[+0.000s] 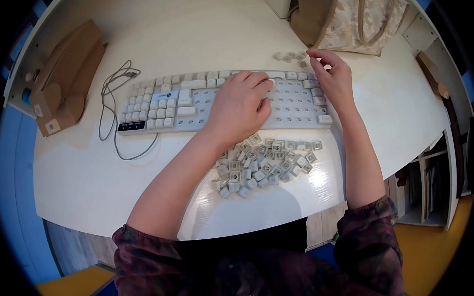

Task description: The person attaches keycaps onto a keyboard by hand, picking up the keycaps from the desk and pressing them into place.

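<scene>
My left hand (242, 104) lies over the middle of a white keyboard (285, 119), its fingers bent and its thumb apart. The fingertips are near the keycaps of the upper rows; the hand covers part of the board. My right hand (333, 78) is past the keyboard's far right corner, thumb and index finger close together beside a small group of loose keycaps (287, 59). What is between those fingertips is too small to make out. On the board's right part many key positions are bare, while the number pad (157, 114) still has its caps.
A heap of loose keycaps (267, 164) lies in front of the keyboard. The grey cable (110, 99) is looped at its left. A cardboard piece (70, 77) stands at the left wall. A patterned bag (351, 26) stands at the back right of the white desk (110, 180).
</scene>
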A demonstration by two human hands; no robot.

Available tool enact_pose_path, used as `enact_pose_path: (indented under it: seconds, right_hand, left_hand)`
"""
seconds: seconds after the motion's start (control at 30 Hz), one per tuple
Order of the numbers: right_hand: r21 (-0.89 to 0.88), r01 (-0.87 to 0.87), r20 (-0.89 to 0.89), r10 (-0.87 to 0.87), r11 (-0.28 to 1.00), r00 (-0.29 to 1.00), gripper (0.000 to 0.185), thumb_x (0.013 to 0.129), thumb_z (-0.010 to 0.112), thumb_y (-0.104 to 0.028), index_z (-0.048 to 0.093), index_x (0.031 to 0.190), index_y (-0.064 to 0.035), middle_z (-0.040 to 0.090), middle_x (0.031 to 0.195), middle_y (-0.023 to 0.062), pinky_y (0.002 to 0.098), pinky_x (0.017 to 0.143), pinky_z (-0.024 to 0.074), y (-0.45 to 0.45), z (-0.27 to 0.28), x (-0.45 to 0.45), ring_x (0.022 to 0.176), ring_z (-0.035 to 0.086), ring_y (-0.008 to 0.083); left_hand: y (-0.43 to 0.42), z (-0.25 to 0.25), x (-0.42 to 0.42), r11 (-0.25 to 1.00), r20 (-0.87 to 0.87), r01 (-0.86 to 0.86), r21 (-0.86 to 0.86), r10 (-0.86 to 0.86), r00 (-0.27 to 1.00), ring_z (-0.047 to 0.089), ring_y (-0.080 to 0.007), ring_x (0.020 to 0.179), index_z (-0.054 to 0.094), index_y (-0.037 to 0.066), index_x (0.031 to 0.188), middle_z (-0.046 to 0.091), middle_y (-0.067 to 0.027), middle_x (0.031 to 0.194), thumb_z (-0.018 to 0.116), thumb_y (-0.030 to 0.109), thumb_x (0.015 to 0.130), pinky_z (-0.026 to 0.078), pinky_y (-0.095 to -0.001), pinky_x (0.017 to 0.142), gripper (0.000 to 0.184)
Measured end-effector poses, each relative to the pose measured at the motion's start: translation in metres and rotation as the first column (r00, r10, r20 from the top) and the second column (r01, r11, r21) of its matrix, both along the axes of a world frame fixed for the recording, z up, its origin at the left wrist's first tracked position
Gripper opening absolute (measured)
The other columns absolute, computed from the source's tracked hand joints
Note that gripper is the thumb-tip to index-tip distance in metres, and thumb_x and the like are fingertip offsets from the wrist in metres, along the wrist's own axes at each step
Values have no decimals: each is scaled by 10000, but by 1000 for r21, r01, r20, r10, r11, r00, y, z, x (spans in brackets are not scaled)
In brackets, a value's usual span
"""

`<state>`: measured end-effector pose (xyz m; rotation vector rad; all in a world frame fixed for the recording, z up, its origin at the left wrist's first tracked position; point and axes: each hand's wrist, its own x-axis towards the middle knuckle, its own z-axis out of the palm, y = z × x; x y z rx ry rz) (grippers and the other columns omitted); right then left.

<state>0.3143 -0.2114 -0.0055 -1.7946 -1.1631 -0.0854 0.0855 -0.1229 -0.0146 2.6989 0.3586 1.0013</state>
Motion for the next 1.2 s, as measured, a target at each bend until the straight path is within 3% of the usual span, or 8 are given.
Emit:
enact_pose_path:
  seconds: [0.1, 0.3, 0.57, 0.73, 0.8, 0.9, 1.07, 1.2]
  right_hand:
    - [-81, -7, -205, -10, 997, 979, 242, 871, 698, -177, 762, 1083, -81, 738, 980, 65, 305, 742, 523, 2, -17, 22, 802, 651, 146]
    - [-232, -87, -302, 13, 969, 953, 348, 793, 777, -281, 768, 1096, -112, 733, 881, 45, 304, 731, 515, 11, -25, 39, 780, 667, 154]
    - [-381, 52, -93, -94, 923, 991, 284, 806, 766, -323, 781, 1020, -136, 731, 846, 43, 311, 696, 508, 12, -11, 27, 766, 676, 169]
    - [-69, -147, -359, 113, 987, 927, 223, 880, 729, -251, 765, 985, -58, 732, 852, 48, 266, 617, 462, 8, -5, 19, 698, 613, 106]
    - [80, -279, -575, 272, 957, 772, 213, 913, 708, -224, 755, 987, -31, 733, 861, 43, 233, 582, 429, -2, 25, -3, 667, 571, 65]
    - [173, -432, -765, 397, 885, 507, 218, 929, 703, -236, 743, 983, -29, 723, 864, 22, 192, 561, 378, -13, 37, -29, 633, 514, 25]
    - [194, -582, -816, 459, 790, 352, 220, 939, 698, -261, 748, 946, -47, 665, 749, -12, 182, 536, 327, -15, 35, -46, 631, 503, 20]
    - [188, -550, -801, 451, 814, 394, 250, 930, 708, -291, 756, 904, -47, 657, 737, -12, 182, 539, 321, -15, 38, -57, 629, 499, 19]
  left_hand:
    - [-2, 7, -1, 999, -50, -20, -35, 19, 999, 604, -280, 1072, 689, 33, 1087, 656, -77, 1155, 630, 108, 826, 508, -392, 916, 278]
    - [-3, 9, -1, 1000, -57, -25, -10, 24, 998, 609, -274, 1046, 698, 40, 1069, 659, -68, 1136, 641, 120, 830, 511, -390, 895, 259]
    - [-4, 12, -2, 999, -92, -29, -16, 27, 995, 616, -271, 1024, 704, 44, 1061, 665, -65, 1115, 649, 113, 824, 521, -386, 868, 253]
    - [0, 15, -4, 998, -85, -42, -45, 38, 996, 629, -264, 1016, 701, 58, 1085, 674, -70, 1096, 672, 132, 841, 527, -385, 855, 257]
    - [-1, 16, -4, 997, -41, -64, -50, 62, 997, 651, -248, 982, 692, 62, 1120, 679, -73, 1083, 685, 137, 856, 533, -372, 844, 275]
    - [-7, 22, 0, 942, 117, -2, -336, 44, 992, 671, -188, 881, 664, 59, 1197, 683, -66, 1044, 685, 121, 894, 541, -329, 813, 310]
    - [-11, 32, 2, 803, 278, 221, -553, -72, 958, 636, -106, 822, 639, 51, 1262, 652, -41, 1021, 653, 60, 932, 538, -271, 776, 331]
    - [-9, 31, 3, 738, 362, 302, -604, -84, 928, 655, -141, 789, 681, 54, 1175, 655, -58, 945, 690, 37, 896, 546, -276, 739, 280]
